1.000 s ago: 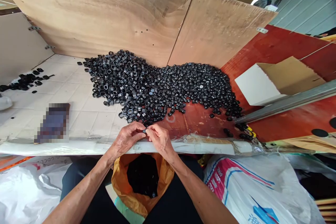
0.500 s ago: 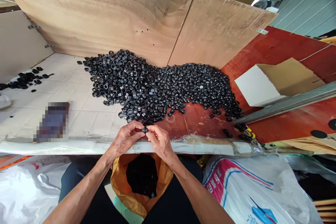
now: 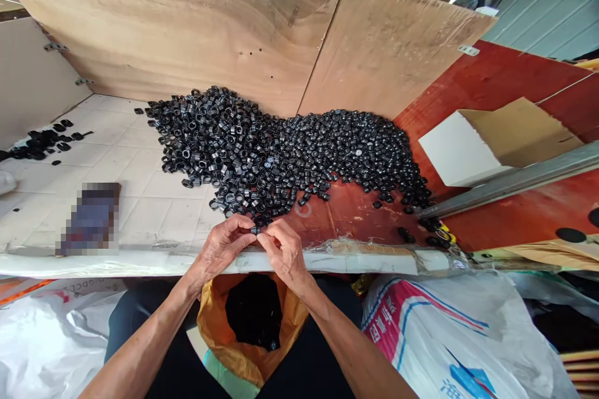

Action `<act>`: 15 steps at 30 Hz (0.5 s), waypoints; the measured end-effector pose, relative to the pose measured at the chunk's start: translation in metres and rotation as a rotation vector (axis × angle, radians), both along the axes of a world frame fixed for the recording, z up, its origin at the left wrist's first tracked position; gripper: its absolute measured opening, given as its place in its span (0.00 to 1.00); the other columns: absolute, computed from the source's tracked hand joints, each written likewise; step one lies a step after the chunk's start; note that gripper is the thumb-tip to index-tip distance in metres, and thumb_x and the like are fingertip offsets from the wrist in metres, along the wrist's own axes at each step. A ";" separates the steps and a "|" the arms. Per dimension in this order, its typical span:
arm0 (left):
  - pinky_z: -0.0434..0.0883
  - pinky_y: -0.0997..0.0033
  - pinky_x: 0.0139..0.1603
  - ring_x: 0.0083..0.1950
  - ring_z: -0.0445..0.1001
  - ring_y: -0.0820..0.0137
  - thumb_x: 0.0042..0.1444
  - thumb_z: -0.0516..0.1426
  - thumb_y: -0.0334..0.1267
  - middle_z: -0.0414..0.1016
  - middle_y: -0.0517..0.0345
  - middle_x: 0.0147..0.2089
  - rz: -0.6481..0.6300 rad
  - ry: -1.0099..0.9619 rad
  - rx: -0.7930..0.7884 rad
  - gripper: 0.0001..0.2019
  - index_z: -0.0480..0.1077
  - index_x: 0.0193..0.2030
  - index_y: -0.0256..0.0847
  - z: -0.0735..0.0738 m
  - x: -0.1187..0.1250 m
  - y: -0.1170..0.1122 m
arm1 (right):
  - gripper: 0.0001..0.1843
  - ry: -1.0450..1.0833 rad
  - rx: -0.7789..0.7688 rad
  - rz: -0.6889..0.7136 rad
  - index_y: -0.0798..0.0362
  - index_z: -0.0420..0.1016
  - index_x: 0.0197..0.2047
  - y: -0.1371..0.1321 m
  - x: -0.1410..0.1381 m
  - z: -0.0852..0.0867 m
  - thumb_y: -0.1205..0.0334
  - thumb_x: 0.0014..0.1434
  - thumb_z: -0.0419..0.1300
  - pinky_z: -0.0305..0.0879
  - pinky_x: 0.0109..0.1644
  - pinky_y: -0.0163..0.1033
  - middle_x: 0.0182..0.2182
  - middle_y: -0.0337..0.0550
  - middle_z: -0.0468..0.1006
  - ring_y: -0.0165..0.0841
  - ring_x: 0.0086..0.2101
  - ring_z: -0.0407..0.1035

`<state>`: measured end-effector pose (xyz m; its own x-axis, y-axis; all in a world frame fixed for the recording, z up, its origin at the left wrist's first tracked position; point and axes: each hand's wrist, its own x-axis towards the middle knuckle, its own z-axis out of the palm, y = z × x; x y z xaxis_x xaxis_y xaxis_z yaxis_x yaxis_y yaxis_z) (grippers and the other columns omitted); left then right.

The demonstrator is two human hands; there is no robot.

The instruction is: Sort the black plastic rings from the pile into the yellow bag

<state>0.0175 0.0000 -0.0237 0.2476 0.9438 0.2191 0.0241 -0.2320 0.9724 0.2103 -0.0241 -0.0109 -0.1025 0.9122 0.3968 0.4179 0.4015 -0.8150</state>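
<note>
My left hand and my right hand meet at the table's front edge, fingertips pinched together on one small black plastic part. Just beyond them spreads a big heap of black ring-shaped parts across the white and red tabletop. Below my hands, between my knees, hangs an orange bag, open at the top with black parts inside.
Plywood boards wall in the back of the table. A cardboard box and a metal rail lie at the right. A few black parts sit far left, a blurred dark object nearer. White sacks flank my legs.
My hands have stayed pinched on the small part at the table's edge, only shifting slightly. The view has tilted a little.
</note>
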 end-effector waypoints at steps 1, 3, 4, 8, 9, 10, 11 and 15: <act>0.75 0.64 0.56 0.50 0.78 0.65 0.62 0.68 0.46 0.78 0.53 0.46 0.008 -0.003 0.002 0.11 0.78 0.44 0.42 0.000 0.000 0.000 | 0.16 -0.004 -0.002 -0.022 0.50 0.74 0.30 0.000 0.000 0.001 0.58 0.71 0.59 0.69 0.41 0.39 0.32 0.43 0.74 0.35 0.34 0.70; 0.76 0.65 0.55 0.49 0.78 0.65 0.61 0.68 0.46 0.78 0.53 0.45 0.014 -0.016 0.005 0.11 0.78 0.43 0.42 0.001 0.000 0.000 | 0.13 0.013 -0.006 -0.048 0.50 0.75 0.32 0.001 -0.001 0.001 0.57 0.70 0.61 0.69 0.43 0.39 0.33 0.42 0.74 0.34 0.34 0.70; 0.76 0.65 0.55 0.49 0.78 0.66 0.61 0.68 0.46 0.78 0.53 0.45 0.008 -0.021 0.005 0.11 0.78 0.43 0.42 0.001 0.000 0.000 | 0.08 0.026 -0.011 -0.044 0.50 0.78 0.38 0.001 -0.001 0.000 0.57 0.69 0.62 0.70 0.44 0.39 0.36 0.43 0.76 0.34 0.34 0.71; 0.76 0.66 0.54 0.48 0.78 0.66 0.62 0.67 0.46 0.78 0.53 0.46 -0.020 -0.024 -0.004 0.11 0.78 0.44 0.42 0.002 0.000 0.000 | 0.08 0.000 -0.060 0.009 0.49 0.79 0.39 0.003 0.000 -0.004 0.58 0.69 0.60 0.69 0.42 0.38 0.33 0.41 0.78 0.34 0.33 0.72; 0.76 0.66 0.54 0.48 0.78 0.66 0.62 0.67 0.46 0.78 0.53 0.46 -0.026 -0.024 -0.005 0.11 0.78 0.44 0.42 0.002 0.000 0.000 | 0.13 -0.017 -0.069 0.009 0.49 0.77 0.34 0.004 0.000 -0.005 0.57 0.71 0.58 0.68 0.41 0.38 0.29 0.41 0.77 0.34 0.32 0.71; 0.76 0.67 0.53 0.47 0.78 0.66 0.62 0.67 0.46 0.78 0.53 0.46 -0.028 -0.025 -0.006 0.11 0.78 0.44 0.42 0.002 -0.001 0.000 | 0.17 -0.023 -0.074 -0.003 0.49 0.75 0.31 0.004 0.000 -0.006 0.57 0.72 0.56 0.68 0.40 0.38 0.27 0.40 0.76 0.34 0.31 0.70; 0.76 0.67 0.53 0.47 0.78 0.66 0.62 0.67 0.46 0.79 0.53 0.46 -0.024 -0.028 -0.005 0.11 0.78 0.44 0.42 0.002 -0.001 0.000 | 0.17 -0.015 -0.076 -0.018 0.49 0.75 0.30 0.004 0.000 -0.006 0.56 0.72 0.56 0.67 0.39 0.37 0.26 0.40 0.76 0.34 0.30 0.70; 0.76 0.66 0.54 0.48 0.78 0.65 0.62 0.67 0.46 0.78 0.53 0.46 -0.013 -0.033 -0.017 0.11 0.78 0.44 0.42 0.003 0.000 0.000 | 0.09 0.007 -0.066 -0.001 0.50 0.78 0.39 0.004 0.000 -0.005 0.55 0.68 0.62 0.68 0.40 0.38 0.31 0.40 0.79 0.34 0.31 0.71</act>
